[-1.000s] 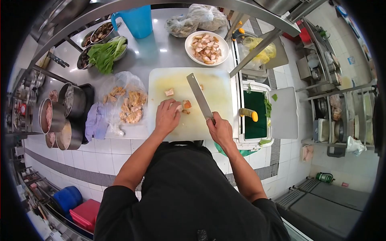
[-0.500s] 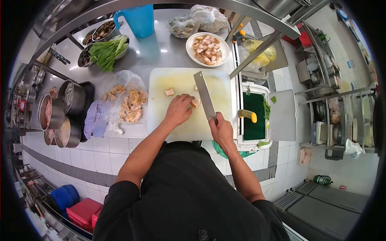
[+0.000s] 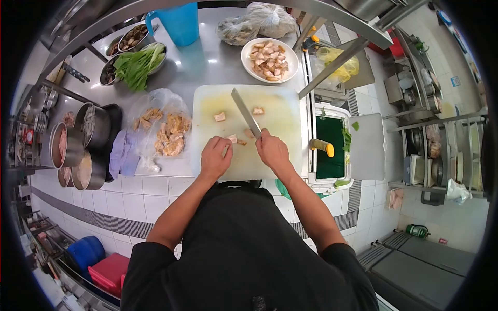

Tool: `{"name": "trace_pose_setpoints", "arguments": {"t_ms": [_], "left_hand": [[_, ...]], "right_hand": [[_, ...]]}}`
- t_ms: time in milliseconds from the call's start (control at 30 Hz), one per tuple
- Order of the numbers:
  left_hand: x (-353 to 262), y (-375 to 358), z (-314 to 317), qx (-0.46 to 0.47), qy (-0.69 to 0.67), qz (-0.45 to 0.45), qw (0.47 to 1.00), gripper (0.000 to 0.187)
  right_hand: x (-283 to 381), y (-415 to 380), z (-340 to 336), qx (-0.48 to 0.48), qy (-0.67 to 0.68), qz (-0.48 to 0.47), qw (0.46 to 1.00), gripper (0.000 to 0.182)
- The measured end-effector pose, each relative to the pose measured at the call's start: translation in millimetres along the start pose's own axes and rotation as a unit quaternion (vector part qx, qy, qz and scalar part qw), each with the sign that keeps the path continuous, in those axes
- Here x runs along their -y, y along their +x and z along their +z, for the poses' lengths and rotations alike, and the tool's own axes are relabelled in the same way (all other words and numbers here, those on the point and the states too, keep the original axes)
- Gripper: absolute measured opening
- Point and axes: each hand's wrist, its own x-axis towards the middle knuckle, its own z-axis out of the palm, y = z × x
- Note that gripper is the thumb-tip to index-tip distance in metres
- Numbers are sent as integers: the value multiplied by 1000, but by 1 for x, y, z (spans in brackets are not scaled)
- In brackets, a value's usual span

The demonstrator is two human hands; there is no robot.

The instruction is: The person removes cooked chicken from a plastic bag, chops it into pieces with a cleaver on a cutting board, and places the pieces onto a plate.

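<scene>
My right hand [image 3: 273, 152] is wrapped round the handle of a cleaver [image 3: 244, 111], whose blade slants up and to the left over the pale cutting board [image 3: 285, 114]. At the left of the blade, my left hand [image 3: 216, 158] has its fingers curled together, their tips on a small piece of meat [image 3: 232, 138]. A brownish bit lies just right of those fingertips. Another chunk [image 3: 249, 133] is partly hidden by the cleaver. Farther back on the board are two more meat chunks, one at the left [image 3: 220, 116] and one at the right [image 3: 258, 110].
Behind the board stands a white plate [image 3: 244, 61] of cut meat. Left of it lies a clear plastic bag [image 3: 178, 102] with larger meat pieces. A bowl of leafy greens [image 3: 136, 67] and a blue jug [image 3: 179, 26] are farther back. An open bin [image 3: 327, 171] adjoins the right side.
The cleaver has swung left, its tip now pointing up-left. My left hand has drawn back toward me and left. The meat beside it has shifted left, and the chunk behind the blade now shows.
</scene>
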Motion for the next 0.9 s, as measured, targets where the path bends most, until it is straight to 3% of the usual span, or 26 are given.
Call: {"name": "trace_pose_setpoints", "arguments": {"t_ms": [133,200,233,300,333,400,433,500,600,767,900], "left_hand": [[1,-12,5,14,-3,4,1000,17],[-1,-8,9,50,30,2,998,34],[-3,-5,9,48,29,2,998,34],[-6,6,4,68,147,-34,986,72],[-6,12,-1,65,146,-35,986,72],[-2,23,-16,167,193,-164,953,103],[-1,30,-21,201,188,-171,946,113],[8,42,-9,203,158,-148,955,111],[18,67,21,206,97,-100,968,107],[0,96,49,280,70,-70,955,96],[5,106,71,230,7,-98,968,88]], "right_hand": [[-14,19,6,40,7,7,999,23],[-23,24,3,48,32,6,998,24],[-28,25,2,55,58,5,997,25],[-38,11,-3,30,112,38,993,27],[-44,1,-6,8,168,75,983,29],[-79,-12,-6,-48,241,84,966,30],[-87,-14,-21,18,306,149,940,27],[-106,-18,-40,109,422,227,871,19],[-129,-22,-19,145,458,221,849,17],[-92,-20,6,210,503,220,809,16],[-75,-8,17,220,555,232,768,16]]}}
